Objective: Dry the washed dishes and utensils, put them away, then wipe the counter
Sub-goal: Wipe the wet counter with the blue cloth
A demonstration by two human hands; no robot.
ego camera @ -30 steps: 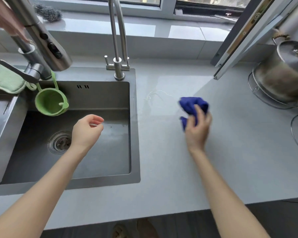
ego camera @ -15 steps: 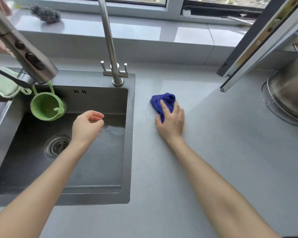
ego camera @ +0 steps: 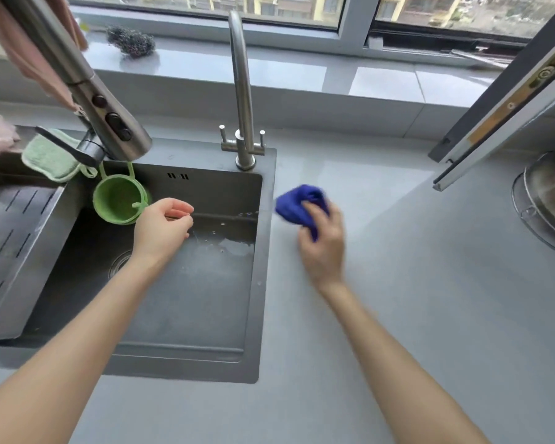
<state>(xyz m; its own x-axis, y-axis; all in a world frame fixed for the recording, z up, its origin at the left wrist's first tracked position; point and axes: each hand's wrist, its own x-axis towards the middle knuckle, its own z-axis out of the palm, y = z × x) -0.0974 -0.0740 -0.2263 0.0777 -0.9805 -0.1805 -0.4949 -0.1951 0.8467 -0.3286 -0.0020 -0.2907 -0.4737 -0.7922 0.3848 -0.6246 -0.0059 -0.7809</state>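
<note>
Blue cloth (ego camera: 297, 205) bunched in right hand (ego camera: 322, 251) grip, bulk toward sink (ego camera: 266, 283), left hand (ego camera: 161, 232) slack, empty

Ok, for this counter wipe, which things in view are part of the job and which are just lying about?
In the job: blue cloth, gripped by the right hand; grey counter beside the sink.
Lying about: green basket hanging over the sink; green pad; wire scourer on the sill; steel pot at far right; left hand, idle above the sink.
</note>
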